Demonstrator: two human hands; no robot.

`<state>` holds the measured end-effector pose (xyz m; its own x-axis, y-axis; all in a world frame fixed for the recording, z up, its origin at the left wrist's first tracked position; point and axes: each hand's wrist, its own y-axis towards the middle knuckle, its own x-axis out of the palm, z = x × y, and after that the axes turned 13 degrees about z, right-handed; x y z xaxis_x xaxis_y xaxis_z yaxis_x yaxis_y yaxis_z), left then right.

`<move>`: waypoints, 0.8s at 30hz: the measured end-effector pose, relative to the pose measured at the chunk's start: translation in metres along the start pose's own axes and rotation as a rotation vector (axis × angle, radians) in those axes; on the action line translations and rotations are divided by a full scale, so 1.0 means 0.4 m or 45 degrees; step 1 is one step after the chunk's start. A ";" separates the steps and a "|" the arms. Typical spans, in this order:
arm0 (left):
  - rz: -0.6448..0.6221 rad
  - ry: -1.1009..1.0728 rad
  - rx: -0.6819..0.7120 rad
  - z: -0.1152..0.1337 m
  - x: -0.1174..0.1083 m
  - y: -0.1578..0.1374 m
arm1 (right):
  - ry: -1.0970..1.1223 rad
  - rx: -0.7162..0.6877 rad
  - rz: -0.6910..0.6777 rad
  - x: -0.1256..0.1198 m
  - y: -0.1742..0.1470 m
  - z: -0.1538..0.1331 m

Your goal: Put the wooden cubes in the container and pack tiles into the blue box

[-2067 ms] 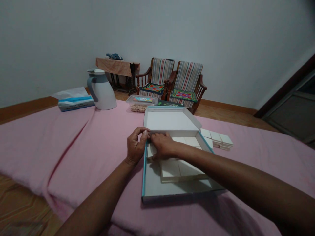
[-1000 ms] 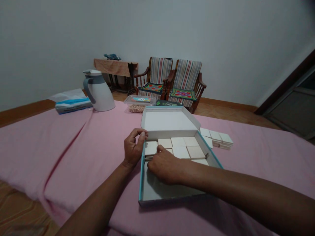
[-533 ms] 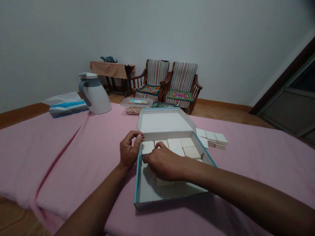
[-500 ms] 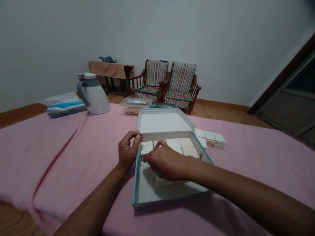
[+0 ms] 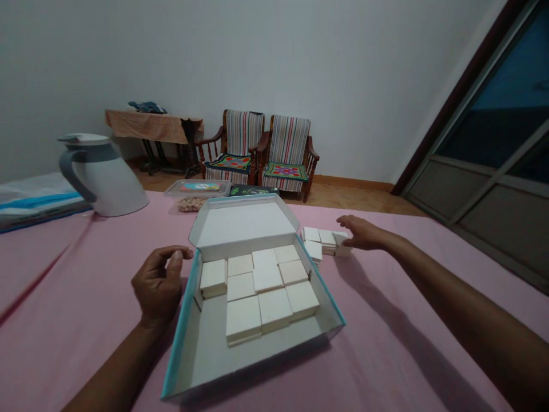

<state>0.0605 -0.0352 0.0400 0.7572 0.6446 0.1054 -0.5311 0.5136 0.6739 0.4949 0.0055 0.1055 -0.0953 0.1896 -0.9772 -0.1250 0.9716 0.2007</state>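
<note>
A shallow cardboard box [image 5: 182,320] with light-blue sides lies with its white lid [image 5: 246,223] tipped back. Inside are stacks of square white tiles [image 5: 274,309], filling the back and middle, with bare floor along the left and front. My left hand [image 5: 160,283] rests beside the box's left wall, loosely curled and holding nothing, its index fingertip close to the rim. My right hand [image 5: 362,233] reaches over more stacked white tiles [image 5: 328,237] on the cloth to the right, thumb and fingers apart around the stack's right end.
Pink cloth [image 5: 386,320] covers the table. Behind the box are a clear plastic tub of nuts [image 5: 191,204] and a dark flat box [image 5: 253,190]. A white-grey jug [image 5: 111,183] and a plastic packet [image 5: 38,206] stand at the left. Two wooden armchairs [image 5: 287,149] are beyond.
My right hand has left the box and moved right to the outside tiles. My left hand has come off the box's rim. The view has shifted to the right.
</note>
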 end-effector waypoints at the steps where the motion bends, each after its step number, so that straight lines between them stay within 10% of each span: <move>1: 0.029 0.028 0.001 -0.001 0.001 0.002 | -0.044 0.009 -0.061 0.022 0.006 0.020; 12: 0.108 0.232 0.019 -0.001 0.011 0.006 | 0.001 0.084 -0.391 0.133 0.054 0.091; 24: 0.054 0.140 -0.016 -0.004 0.008 0.006 | -0.023 0.035 -0.341 0.141 0.034 0.074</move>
<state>0.0610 -0.0309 0.0408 0.6881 0.7237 0.0523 -0.5670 0.4914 0.6611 0.5171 0.0335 0.0511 -0.0450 -0.0722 -0.9964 -0.1164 0.9910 -0.0665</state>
